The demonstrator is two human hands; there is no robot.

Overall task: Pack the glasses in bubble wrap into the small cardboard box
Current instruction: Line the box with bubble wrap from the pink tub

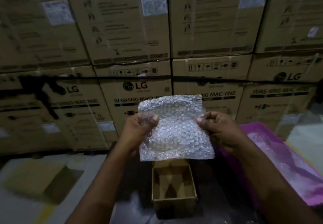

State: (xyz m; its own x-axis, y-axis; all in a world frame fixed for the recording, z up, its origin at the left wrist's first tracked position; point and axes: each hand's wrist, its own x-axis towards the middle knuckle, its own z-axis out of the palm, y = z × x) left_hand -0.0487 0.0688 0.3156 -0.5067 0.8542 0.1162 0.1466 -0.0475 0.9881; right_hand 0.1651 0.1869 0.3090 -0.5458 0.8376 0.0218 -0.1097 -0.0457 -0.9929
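Observation:
A sheet of clear bubble wrap (175, 132) hangs in the air in front of me. My left hand (139, 131) pinches its left edge and my right hand (218, 129) pinches its right edge, both near the top. Directly below the sheet stands the small cardboard box (173, 201), open, with nothing visible inside. No glasses show in this view.
A wall of large stacked washing-machine cartons (136, 87) fills the background close ahead. A flat piece of cardboard (40, 180) lies on the floor at the left. A pink plastic-covered surface (286, 159) runs along the right.

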